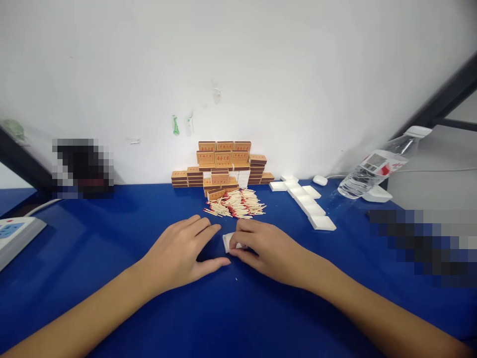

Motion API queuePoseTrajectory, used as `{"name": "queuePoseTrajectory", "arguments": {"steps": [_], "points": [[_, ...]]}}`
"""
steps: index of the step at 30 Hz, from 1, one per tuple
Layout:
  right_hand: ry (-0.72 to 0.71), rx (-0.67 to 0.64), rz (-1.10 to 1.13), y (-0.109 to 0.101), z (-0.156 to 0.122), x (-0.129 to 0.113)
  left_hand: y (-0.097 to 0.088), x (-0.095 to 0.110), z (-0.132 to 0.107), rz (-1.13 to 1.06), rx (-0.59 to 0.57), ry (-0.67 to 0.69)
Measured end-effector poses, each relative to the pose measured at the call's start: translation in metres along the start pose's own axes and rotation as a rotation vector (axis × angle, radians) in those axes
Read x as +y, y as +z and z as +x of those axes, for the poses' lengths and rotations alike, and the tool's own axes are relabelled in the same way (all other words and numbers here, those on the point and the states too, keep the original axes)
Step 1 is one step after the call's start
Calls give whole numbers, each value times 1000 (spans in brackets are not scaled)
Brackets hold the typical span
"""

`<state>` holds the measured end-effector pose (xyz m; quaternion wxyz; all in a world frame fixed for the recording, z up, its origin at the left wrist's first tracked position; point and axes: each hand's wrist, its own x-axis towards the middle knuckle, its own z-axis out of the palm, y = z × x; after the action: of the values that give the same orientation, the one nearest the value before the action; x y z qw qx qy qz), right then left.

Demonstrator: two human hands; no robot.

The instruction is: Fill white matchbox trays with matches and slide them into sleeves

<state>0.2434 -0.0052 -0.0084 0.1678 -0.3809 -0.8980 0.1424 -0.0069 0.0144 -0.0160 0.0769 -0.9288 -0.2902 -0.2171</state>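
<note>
My right hand (pixel 263 248) rests on the blue table (pixel 112 248) with its fingers curled round a small white matchbox tray (pixel 227 241). Just left of it lies my left hand (pixel 182 253), palm down, fingers stretched out and apart, the thumb pointing at the tray. Behind both hands is a loose pile of red-tipped matches (pixel 236 204). Further back, a stack of orange matchboxes (pixel 222 164) stands against the white wall.
A row of white inner trays (pixel 305 201) runs along the right. A tilted plastic water bottle (pixel 376 169) and a white mouse (pixel 319 180) sit at the back right. A white power strip (pixel 15 236) lies at the left edge.
</note>
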Motion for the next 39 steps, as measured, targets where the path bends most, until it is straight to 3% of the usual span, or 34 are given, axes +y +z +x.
{"name": "queuePoseTrajectory", "arguments": {"steps": [5, 10, 14, 19, 27, 39], "points": [[-9, 146, 201, -1, 3, 8, 4, 2, 1, -53, -61, -30], [148, 293, 73, -14, 34, 18, 9, 4, 0, -116, -89, -73], [256, 158, -181, -16, 78, 21, 10, 4, 0, -130, -96, -80], [233, 34, -278, -14, 112, 19, 9, 1, -1, -54, -59, -14], [314, -86, -411, -13, 113, 18, 3, 3, 0, 104, -24, 74], [185, -171, -504, -20, 111, 6, -1, -3, 1, 126, -50, 54]]}}
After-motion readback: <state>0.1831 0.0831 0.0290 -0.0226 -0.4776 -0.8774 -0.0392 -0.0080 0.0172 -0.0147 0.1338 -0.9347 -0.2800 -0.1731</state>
